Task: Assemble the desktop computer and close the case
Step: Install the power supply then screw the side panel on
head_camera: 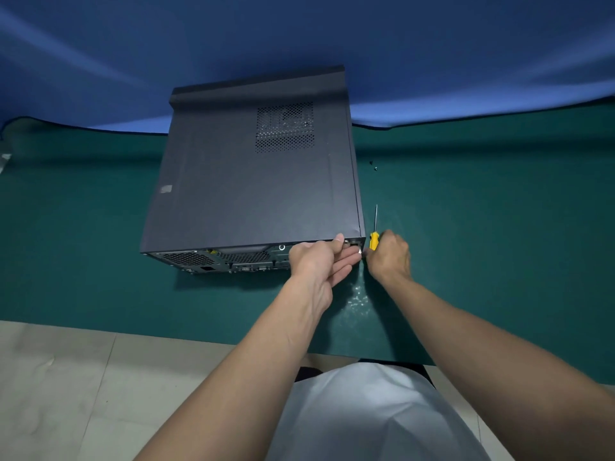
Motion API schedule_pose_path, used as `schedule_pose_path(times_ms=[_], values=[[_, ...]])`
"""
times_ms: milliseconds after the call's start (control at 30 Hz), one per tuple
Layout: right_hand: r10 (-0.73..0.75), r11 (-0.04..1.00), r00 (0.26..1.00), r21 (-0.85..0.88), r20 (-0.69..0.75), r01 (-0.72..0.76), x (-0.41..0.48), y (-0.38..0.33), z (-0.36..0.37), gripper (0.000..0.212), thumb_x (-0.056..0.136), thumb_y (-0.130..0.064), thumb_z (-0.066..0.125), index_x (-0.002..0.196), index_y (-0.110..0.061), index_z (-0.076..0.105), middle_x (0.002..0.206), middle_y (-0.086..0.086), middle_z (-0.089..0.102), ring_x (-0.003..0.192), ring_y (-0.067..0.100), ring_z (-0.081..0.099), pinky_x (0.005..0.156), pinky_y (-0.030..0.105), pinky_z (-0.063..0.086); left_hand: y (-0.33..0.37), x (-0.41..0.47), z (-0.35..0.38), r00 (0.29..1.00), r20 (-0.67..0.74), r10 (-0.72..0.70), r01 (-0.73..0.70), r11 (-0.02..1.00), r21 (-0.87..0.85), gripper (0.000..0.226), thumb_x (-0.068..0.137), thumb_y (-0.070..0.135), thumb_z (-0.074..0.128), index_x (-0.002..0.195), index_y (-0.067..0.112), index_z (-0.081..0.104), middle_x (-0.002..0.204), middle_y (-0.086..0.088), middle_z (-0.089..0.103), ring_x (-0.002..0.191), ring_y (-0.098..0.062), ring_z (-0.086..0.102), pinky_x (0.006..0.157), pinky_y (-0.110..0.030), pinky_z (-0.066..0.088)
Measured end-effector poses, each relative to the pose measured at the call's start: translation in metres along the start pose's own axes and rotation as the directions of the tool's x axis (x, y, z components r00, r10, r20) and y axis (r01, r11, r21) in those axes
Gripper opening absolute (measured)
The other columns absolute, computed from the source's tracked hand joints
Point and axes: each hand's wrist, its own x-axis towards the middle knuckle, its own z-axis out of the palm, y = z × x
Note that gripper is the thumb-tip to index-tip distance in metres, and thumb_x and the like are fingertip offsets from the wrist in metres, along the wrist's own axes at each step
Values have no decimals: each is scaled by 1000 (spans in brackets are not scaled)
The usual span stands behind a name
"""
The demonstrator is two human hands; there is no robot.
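On the green surface (100, 227), in the head view, the computer case (253, 181) lies flat on its side. Its rear panel (233, 261) faces the person and its front end reaches back toward the blue cloth (299, 34). The dark side panel is already seated on top, and its vent grille (284, 128) sits toward the far right.

The left hand (319, 261) is at the case's near right corner, thumb on the panel's top edge and fingers laid along the rear face. Its grip is clamped lightly on that corner, most likely to keep the panel aligned with its fixing hole.

The right hand (389, 257) is just beside the same corner, its grip closed around the yellow handle of a screwdriver (374, 239). The shaft points away from the person, so the tip is not yet on any screw. Two small screws (375, 168) lie on the surface near the case's right side.

The case looks closed, but I judge it not yet fastened.
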Motion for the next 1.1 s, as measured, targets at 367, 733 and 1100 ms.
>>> schedule_pose_path(times_ms=[367,733,1100], values=[[257,773,950,553,175,-311,-18,-6,-24,16,90,3,48,102,-1,57,85,12,57,71,24,57,73,37,55,-2,-1,0,1000,8,18,-18,1000,-3,18,95,13,63,103,-3,64,84,-12,75,64,-15,73,56,-20,55],[30,656,998,753,48,-56,-127,-9,-42,21,97,-26,51,80,-17,59,61,-5,50,52,13,39,60,35,32,-2,-2,-3,998,59,25,-24,1000,-9,13,97,11,61,95,-1,63,77,-11,72,58,-14,70,56,-21,55],[-12,736,999,677,46,-22,-156,-11,-32,16,98,-20,47,102,-27,61,65,-3,52,52,10,41,54,28,31,1,-1,-4,997,74,27,-24,999,-41,15,96,3,59,83,3,53,76,-16,69,60,-21,69,56,-28,58]])
